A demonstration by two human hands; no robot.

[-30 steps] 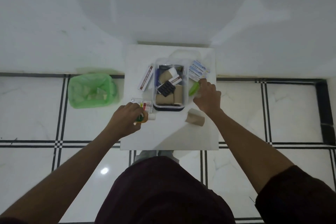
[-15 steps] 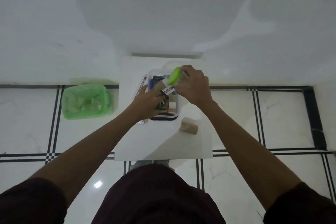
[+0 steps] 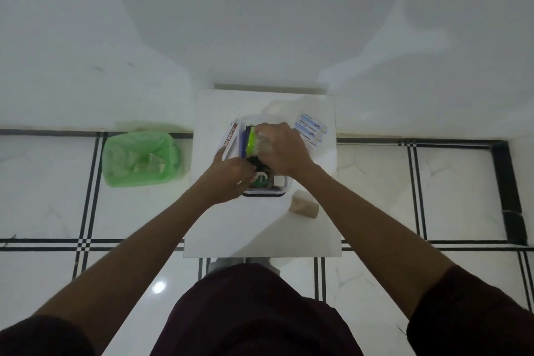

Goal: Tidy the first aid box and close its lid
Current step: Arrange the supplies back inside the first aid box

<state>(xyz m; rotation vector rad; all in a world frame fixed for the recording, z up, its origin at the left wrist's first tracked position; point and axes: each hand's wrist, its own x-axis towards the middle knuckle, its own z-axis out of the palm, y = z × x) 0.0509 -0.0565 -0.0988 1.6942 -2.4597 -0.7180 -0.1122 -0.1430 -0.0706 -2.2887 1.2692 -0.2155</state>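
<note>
Reaching into the first aid box [image 3: 281, 193] at table [image 3: 260, 225] centre, the right hand [image 3: 281, 150] grips a green-capped bottle [image 3: 254, 140]; the left hand [image 3: 231, 175], at its 7 o'clock, has a grip I cannot tell. A brown roll [image 3: 304, 206] lies at the box's 4 o'clock, and a green bin [image 3: 141, 157] sits at 9.

- Dim, cool, greenish-grey light over everything; no strong highlights on my arms.
- One small white glare spot on the glossy floor tile [image 3: 159, 287], near my left knee, so the lamp sits overhead, behind me.
- Big soft shadows of my head and shoulders spread across the wall [image 3: 260, 9].
- A wedge of shadow falls on the white table [image 3: 260, 228] beneath my forearms.
- My right hand [image 3: 281, 150] and left hand [image 3: 231, 175] are slightly smeared by motion blur.
- Wide-angle bending curves the floor's black lines at the edges.
- Fine detail inside the first aid box [image 3: 281, 192] is murky.
</note>
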